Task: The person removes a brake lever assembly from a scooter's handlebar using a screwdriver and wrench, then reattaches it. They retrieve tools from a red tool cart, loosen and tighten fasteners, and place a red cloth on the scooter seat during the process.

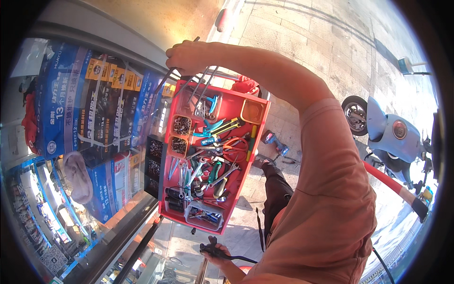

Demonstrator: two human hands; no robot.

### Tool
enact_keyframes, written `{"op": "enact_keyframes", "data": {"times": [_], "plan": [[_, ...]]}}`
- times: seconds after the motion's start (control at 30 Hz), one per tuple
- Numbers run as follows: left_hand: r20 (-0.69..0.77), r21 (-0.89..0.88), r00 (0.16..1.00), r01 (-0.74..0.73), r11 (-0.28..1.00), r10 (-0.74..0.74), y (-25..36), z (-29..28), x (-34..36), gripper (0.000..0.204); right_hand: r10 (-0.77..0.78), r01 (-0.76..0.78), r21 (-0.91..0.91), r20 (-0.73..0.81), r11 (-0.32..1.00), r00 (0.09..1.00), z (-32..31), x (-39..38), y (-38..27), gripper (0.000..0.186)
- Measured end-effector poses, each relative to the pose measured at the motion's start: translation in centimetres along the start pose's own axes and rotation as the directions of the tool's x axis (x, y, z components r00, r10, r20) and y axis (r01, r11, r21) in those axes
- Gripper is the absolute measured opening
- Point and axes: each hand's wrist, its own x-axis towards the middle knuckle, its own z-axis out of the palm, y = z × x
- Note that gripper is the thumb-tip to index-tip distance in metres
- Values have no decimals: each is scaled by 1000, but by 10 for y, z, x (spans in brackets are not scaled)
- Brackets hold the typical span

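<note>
My right hand [189, 57], at the top, is closed round a thin dark metal rod [166, 81] whose ends stick out on both sides of the fist. It hangs over the far end of a red tool tray [230, 102]. More thin metal rods [203, 85] lean in a clear bin just below the hand. Low in the view, my left hand [218, 252] holds a black brake lever [239, 258] by its clamp end, beside the tray's near end. Wrenches [195, 171], pliers [218, 150], red-handled cutters [235, 146] and blue-handled tools [215, 127] lie jumbled in the tray.
Small orange bins [181, 125] of screws and a black divided box [154, 163] line the tray's left side. Further left, blue battery cartons [66, 99] stand stacked behind glass. A cordless drill [276, 143] lies on the paving; a light-blue scooter [397, 135] is parked right.
</note>
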Motion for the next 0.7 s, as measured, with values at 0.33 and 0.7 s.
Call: {"op": "enact_keyframes", "data": {"times": [0.33, 0.7], "plan": [[182, -83, 972, -132, 988, 146, -8, -20, -33, 57, -110, 88, -163, -136, 983, 984, -118, -8, -78, 19], [-12, 216, 690, -705, 676, 724, -26, -13, -132, 34, 172, -85, 925, 21, 371, 985, -82, -189, -310, 19]]}}
